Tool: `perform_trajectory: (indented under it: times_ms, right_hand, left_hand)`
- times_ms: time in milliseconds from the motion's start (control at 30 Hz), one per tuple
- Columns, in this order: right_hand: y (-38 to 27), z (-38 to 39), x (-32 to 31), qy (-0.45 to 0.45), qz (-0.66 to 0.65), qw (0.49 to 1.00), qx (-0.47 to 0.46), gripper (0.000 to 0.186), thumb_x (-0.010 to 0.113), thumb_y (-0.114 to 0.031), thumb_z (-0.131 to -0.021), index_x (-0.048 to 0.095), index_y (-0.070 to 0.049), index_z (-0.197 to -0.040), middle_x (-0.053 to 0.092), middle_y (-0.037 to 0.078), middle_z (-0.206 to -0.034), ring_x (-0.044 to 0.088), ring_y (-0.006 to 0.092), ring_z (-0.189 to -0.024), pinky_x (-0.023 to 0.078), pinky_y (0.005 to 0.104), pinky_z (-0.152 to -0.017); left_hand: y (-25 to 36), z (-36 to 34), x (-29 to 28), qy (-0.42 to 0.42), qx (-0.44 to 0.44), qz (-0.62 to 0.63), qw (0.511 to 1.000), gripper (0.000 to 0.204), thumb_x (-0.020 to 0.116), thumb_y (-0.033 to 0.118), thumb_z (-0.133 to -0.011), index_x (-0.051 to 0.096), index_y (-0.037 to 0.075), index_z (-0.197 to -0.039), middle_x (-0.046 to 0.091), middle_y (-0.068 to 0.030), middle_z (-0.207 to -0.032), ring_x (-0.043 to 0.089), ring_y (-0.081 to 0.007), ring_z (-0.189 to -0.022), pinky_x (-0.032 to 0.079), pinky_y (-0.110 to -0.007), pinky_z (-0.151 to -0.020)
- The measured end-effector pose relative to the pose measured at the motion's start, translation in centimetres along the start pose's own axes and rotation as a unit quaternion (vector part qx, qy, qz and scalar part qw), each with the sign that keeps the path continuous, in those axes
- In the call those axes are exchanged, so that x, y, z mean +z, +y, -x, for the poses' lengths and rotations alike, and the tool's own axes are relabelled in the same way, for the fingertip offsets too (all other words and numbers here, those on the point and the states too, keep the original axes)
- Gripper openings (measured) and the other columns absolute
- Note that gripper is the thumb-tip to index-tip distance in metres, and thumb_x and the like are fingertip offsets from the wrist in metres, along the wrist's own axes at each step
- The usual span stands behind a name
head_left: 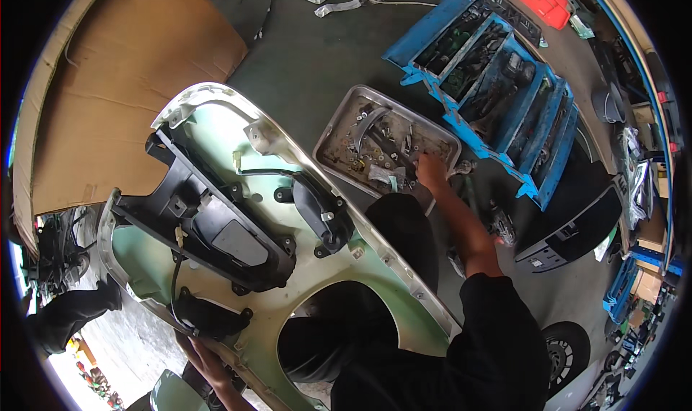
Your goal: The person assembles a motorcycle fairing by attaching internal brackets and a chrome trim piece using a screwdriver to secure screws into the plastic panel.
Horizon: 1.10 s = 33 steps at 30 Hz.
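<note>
A large curved body panel (288, 296), pale green inside with a whitish rim and a round opening, lies tilted across my lap. Black plastic housings (216, 231) with short cables are fixed to its inner face. My left hand (205, 360) is at the panel's lower left edge, its fingers partly hidden beneath the rim. Over the right side of a shallow metal tray (335, 126), my right hand (432, 172) has its fingers closed among loose hardware; what they hold is too small to make out. Screws, washers, a curved metal piece and a small plastic bag lie in the tray.
A blue cantilever toolbox (497, 87) full of tools stands open beyond the tray. Cardboard (130, 87) rises at the left. A black panel (573, 216) and a wheel (566, 357) are at the right. A red case (537, 0) sits at the far right.
</note>
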State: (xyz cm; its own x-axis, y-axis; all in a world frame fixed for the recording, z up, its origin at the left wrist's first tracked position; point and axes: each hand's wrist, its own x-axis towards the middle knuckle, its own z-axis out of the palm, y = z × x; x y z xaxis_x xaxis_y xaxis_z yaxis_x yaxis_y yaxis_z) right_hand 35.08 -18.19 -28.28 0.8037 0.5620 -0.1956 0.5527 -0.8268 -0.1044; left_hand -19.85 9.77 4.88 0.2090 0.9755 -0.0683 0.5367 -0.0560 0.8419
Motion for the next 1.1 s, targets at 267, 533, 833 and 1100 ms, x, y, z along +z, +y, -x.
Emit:
perform_trajectory:
  times_ms: [267,533,833,1100]
  right_hand:
    - [-1.2,-2.8,-1.8,0.084,-0.092,0.992,0.009,0.021,0.071,-0.022,-0.084,0.072,-0.014,-0.104,0.061,0.012,-0.113,0.055,0.0357,-0.111,0.051,0.0497,-0.091]
    - [-2.2,-4.8,-2.5,-0.013,-0.106,0.994,-0.021,0.016,0.074,-0.016,-0.079,0.075,-0.015,-0.095,0.064,0.010,-0.107,0.055,0.0358,-0.110,0.050,0.0483,-0.092]
    - [-4.5,-4.7,-4.1,0.037,-0.089,0.995,0.020,0.022,0.077,-0.021,-0.075,0.073,-0.014,-0.095,0.067,0.008,-0.107,0.057,0.0330,-0.114,0.048,0.0534,-0.093]
    - [-7.7,-4.2,-1.6,-0.085,-0.172,0.968,-0.162,0.023,0.078,-0.021,-0.076,0.073,-0.013,-0.098,0.069,0.013,-0.092,0.068,0.0338,-0.091,0.054,0.0459,-0.079]
  left_hand:
    - [5.1,18.1,-1.9,-0.086,-0.204,-0.178,0.959,0.082,0.070,0.028,-0.093,0.023,0.007,-0.156,0.047,-0.0195,-0.147,0.047,-0.0291,-0.132,0.037,-0.040,-0.109]
    - [6.7,16.4,-0.9,-0.050,-0.318,-0.240,0.916,0.062,0.059,0.016,-0.099,0.030,0.001,-0.152,0.062,-0.0195,-0.122,0.060,-0.0270,-0.103,0.048,-0.036,-0.087]
    - [6.3,16.1,-1.7,-0.094,-0.204,-0.210,0.951,0.073,0.064,0.023,-0.098,0.024,0.001,-0.155,0.062,-0.0208,-0.123,0.059,-0.0256,-0.102,0.048,-0.036,-0.086]
    - [10.3,21.0,-2.1,-0.125,-0.308,-0.133,0.934,0.082,0.069,0.018,-0.093,0.020,0.010,-0.159,0.043,-0.0269,-0.148,0.045,-0.0387,-0.132,0.042,-0.045,-0.104]
